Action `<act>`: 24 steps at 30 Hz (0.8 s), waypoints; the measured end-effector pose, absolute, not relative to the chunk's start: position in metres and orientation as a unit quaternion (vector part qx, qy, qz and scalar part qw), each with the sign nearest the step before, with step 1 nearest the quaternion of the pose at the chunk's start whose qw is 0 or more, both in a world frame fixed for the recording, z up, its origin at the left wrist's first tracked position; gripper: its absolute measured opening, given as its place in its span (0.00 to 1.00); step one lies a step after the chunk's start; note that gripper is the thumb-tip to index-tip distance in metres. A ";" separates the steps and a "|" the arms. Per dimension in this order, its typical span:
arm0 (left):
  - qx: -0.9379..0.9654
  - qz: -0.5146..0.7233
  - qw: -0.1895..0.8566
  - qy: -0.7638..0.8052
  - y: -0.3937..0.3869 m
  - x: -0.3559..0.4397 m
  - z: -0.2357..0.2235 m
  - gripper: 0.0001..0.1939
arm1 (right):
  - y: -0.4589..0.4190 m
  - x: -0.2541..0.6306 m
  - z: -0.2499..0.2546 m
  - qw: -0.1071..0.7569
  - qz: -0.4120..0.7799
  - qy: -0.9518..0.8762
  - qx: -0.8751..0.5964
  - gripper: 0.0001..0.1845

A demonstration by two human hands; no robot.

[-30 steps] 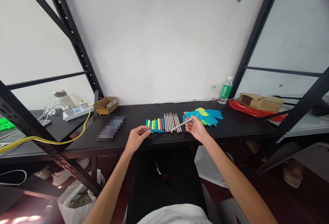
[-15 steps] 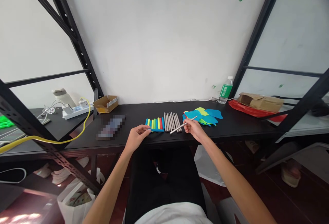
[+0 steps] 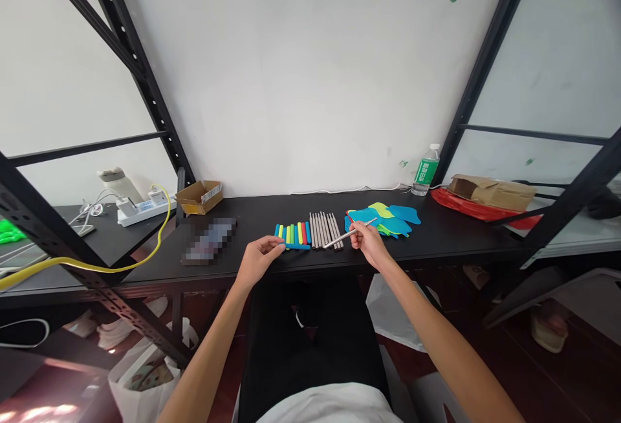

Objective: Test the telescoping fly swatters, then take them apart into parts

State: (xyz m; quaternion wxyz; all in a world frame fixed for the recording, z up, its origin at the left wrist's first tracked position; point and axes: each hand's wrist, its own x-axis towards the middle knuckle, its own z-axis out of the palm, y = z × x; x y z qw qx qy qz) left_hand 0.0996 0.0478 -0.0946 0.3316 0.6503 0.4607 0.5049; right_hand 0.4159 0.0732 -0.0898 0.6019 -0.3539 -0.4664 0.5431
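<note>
My left hand [image 3: 262, 256] pinches one end of a blue foam tube [image 3: 298, 247], which points to the right near the table's front edge. Just behind it lies a row of blue, yellow-green and red foam tubes [image 3: 292, 234]. In my right hand [image 3: 367, 242] is a thin grey metal rod [image 3: 336, 240], slanted with its lower end toward the left. Several similar grey rods [image 3: 320, 229] lie side by side between the two hands. A pile of blue and yellow-green flat, leaf-like pieces [image 3: 395, 216] sits behind my right hand.
On the black table [image 3: 272, 206] a small open cardboard box [image 3: 200, 197] stands at the back left, with a blurred flat object [image 3: 211, 240] before it. A water bottle [image 3: 425, 171] is at the back right. A yellow cable [image 3: 162, 229] crosses the left side.
My right hand has shifted slightly to the right with the rod, whose lower end now sits a little higher. My left hand and the blue tube hold nearly still.
</note>
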 end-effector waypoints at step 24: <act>0.647 0.503 0.331 0.467 0.044 0.103 -0.089 0.17 | 0.080 0.429 -0.093 0.657 0.463 -0.450 -0.389 0.12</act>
